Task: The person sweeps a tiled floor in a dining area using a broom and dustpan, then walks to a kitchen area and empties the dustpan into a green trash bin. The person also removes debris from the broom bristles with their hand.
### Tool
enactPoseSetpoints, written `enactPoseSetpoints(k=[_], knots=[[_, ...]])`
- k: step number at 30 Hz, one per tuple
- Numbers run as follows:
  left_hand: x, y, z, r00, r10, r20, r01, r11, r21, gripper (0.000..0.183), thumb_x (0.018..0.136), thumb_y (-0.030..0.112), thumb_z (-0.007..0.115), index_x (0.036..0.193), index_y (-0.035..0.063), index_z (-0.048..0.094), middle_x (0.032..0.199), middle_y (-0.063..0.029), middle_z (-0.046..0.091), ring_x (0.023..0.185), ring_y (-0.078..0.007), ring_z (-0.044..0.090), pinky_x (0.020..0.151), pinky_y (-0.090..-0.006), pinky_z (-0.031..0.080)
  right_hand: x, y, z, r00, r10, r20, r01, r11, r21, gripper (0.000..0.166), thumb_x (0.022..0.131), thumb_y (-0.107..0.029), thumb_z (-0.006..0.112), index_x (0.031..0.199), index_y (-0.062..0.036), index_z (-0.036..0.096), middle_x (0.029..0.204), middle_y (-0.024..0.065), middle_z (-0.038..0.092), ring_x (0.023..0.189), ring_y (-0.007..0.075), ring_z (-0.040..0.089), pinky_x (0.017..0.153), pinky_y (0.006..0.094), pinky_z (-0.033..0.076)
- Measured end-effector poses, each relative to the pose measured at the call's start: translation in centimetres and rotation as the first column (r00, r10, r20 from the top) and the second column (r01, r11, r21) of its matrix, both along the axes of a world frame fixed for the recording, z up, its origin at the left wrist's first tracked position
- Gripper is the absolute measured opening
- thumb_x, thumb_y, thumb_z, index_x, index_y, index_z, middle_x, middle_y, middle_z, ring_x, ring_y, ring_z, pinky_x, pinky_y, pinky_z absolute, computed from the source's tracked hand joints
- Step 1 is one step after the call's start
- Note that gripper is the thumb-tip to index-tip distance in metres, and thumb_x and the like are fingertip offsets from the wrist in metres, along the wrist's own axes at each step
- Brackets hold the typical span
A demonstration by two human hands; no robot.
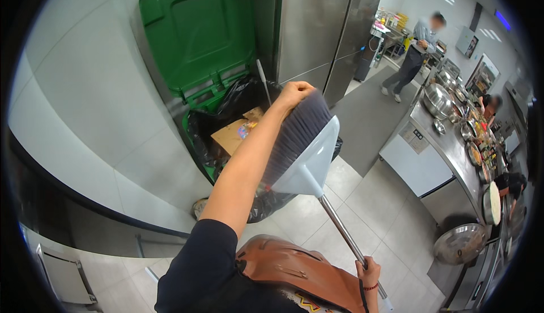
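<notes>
A broom with dark grey bristles (299,132) and a pale blue-white plastic head (312,160) is held up, bristles toward an open green wheeled bin. My left hand (295,94) has its fingers curled in at the upper corner of the bristles; the fingertips are partly hidden. Lower right, my right hand (369,270) grips the metal broom handle (342,223). Behind my left forearm, the bin's black liner (204,138) holds cardboard (229,136) and other waste. A light-coloured stick (262,75) pokes up out of it. The green lid (199,32) leans back against the wall.
A steel refrigerator (314,28) stands beside the bin. To the right, a steel counter (450,147) carries bowls and food trays. A large round metal lid (461,243) leans near its base. One person (418,53) stands at the back; others are along the counter's far side.
</notes>
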State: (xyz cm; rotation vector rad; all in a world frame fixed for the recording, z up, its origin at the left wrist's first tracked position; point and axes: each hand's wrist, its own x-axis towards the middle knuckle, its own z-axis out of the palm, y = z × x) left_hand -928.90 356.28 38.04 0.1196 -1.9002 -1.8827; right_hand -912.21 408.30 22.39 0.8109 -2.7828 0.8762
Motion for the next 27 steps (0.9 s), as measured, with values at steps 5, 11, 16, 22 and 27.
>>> enactPoseSetpoints(k=[5,11,16,22,27], knots=[[-0.7,-4.9,-2.4,0.966,0.257,0.037,-0.258,0.966,0.010,0.015,0.075,0.018,0.062,0.078,0.0041,0.063,0.066,0.0000,0.055,0.058,-0.0066,0.046,0.054,-0.0208,0.036,1.1,1.5,-1.3,0.999,-0.031,-0.031,0.032,0.999,0.031,0.023,0.065,-0.018,0.069,0.074,-0.0032,0.053,0.047,0.0089,0.047,0.039,0.0221,0.049,0.038,0.0297,0.037],[1.7,-11.4,-6.2,0.817,0.568,0.105,-0.573,0.820,0.024,0.016,0.076,0.019,0.061,0.073,0.0036,0.063,0.060,0.0011,0.052,0.053,-0.0063,0.044,0.045,-0.0217,0.033,2.0,2.5,-1.4,0.999,-0.044,-0.004,0.044,0.997,0.063,0.022,0.065,-0.015,0.069,0.073,-0.0031,0.053,0.049,0.0096,0.048,0.041,0.0225,0.049,0.040,0.0301,0.038],[7.6,-15.4,-10.7,0.342,0.892,0.294,-0.702,0.451,-0.552,0.029,0.074,0.035,0.055,0.080,0.0092,0.066,0.085,-0.0131,0.063,0.082,-0.0296,0.059,0.072,-0.0350,0.045,2.0,3.1,-1.9,0.996,-0.085,0.012,0.085,0.995,0.046,0.022,0.067,-0.016,0.068,0.073,-0.0023,0.053,0.048,0.0092,0.047,0.040,0.0224,0.047,0.039,0.0303,0.036],[10.1,-14.7,-11.4,0.689,0.591,0.419,-0.264,0.743,-0.615,0.033,0.070,0.034,0.058,0.094,0.0124,0.064,0.097,-0.0122,0.061,0.096,-0.0262,0.056,0.081,-0.0327,0.043,1.2,2.6,-1.4,0.997,-0.064,0.031,0.064,0.998,0.025,0.021,0.068,-0.016,0.068,0.073,-0.0023,0.053,0.047,0.0088,0.046,0.039,0.0218,0.046,0.038,0.0303,0.035],[3.8,-2.9,-3.9,0.937,-0.113,0.332,0.123,0.992,-0.007,0.051,0.079,0.041,0.056,0.115,0.0056,0.049,0.105,-0.0073,0.056,0.093,-0.0149,0.050,0.081,-0.0246,0.037,0.4,2.1,-0.9,0.999,-0.043,0.010,0.043,0.998,0.051,0.022,0.067,-0.017,0.068,0.073,-0.0026,0.053,0.047,0.0089,0.046,0.039,0.0213,0.047,0.039,0.0297,0.036]])
